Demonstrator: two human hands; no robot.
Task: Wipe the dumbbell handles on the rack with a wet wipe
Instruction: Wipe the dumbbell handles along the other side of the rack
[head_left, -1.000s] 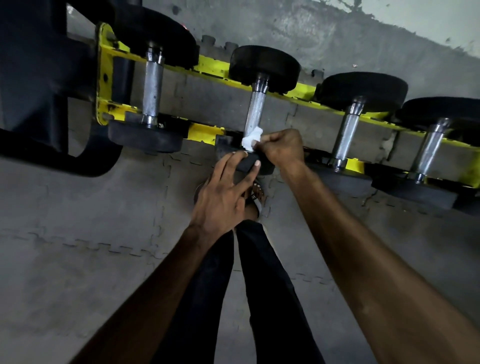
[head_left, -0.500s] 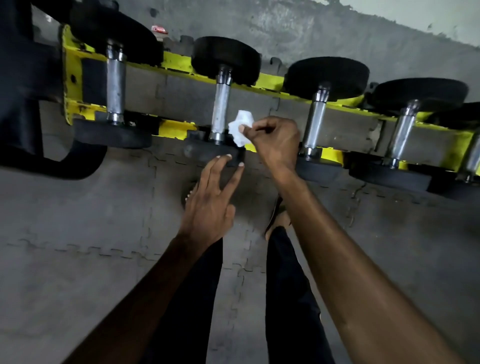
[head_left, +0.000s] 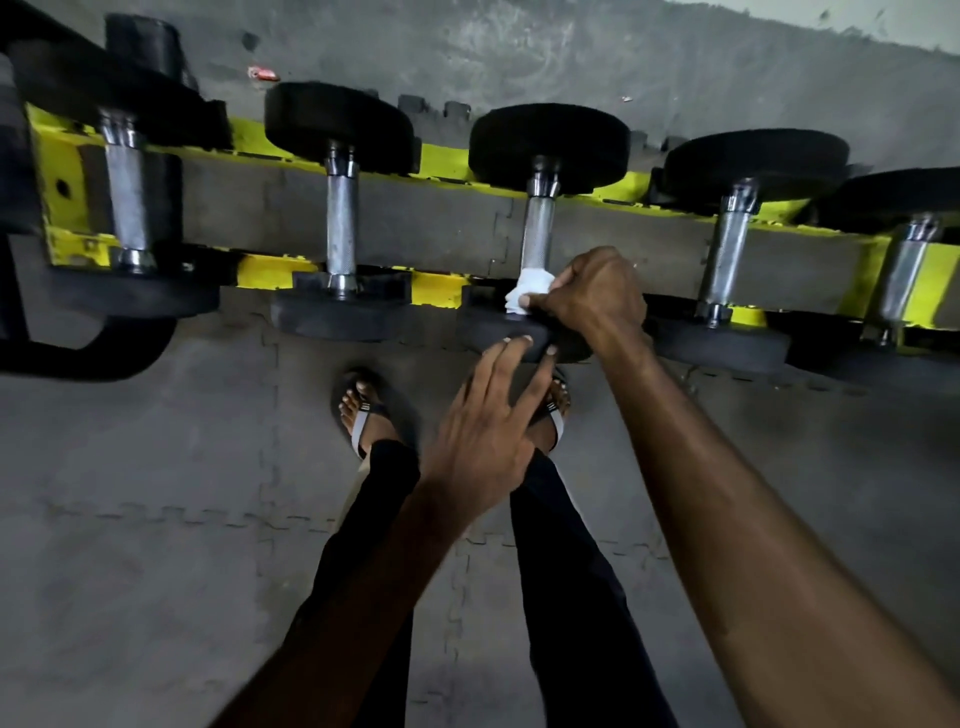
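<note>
1. Handle (head_left: 537, 228) of the third dumbbell from the left lies across the yellow rack (head_left: 441, 158). It is knurled steel and runs between two black heads.
2. The wipe (head_left: 529, 291), white and bunched, sits at the near end of that handle, just above the near head (head_left: 484, 328).
3. My right hand (head_left: 597, 296) grips the wipe. My fingers are curled round it and the bar, and one fingertip lies on the white fold.
4. My left hand (head_left: 480, 441) holds nothing, its fingers straight and spread apart. Two fingertips (head_left: 523, 341) touch the rim of the near head.
5. Four other dumbbells (head_left: 341, 218) lie on the same rack, two to the left of mine and two to the right, all parallel with their handles across the rails.
6. Below my arms, my feet in sandals (head_left: 363, 413) stand on grey interlocking mats (head_left: 156, 493). The right foot is partly hidden behind my left hand.
7. My legs are in black trousers (head_left: 561, 571).
</note>
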